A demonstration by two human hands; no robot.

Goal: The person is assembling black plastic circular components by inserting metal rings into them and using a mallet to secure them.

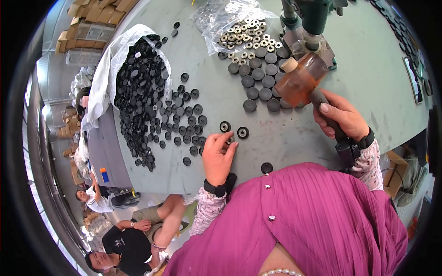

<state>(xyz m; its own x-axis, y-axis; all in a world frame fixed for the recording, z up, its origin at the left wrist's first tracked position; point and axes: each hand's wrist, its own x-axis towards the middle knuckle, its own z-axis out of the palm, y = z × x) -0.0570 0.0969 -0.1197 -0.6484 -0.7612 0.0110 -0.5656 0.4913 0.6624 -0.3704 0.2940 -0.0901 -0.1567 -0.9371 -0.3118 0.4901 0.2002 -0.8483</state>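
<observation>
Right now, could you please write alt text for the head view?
Over a grey table, the right hand holds an orange-headed mallet raised while the left hand fingers a black ring. Heaps of black caps and metal washers lie beyond.

I see bare counter (368, 60) toward the right edge; black discs (179, 122) crowd the left, grey caps (258, 80) and the green press (306, 18) block the far edge.
</observation>
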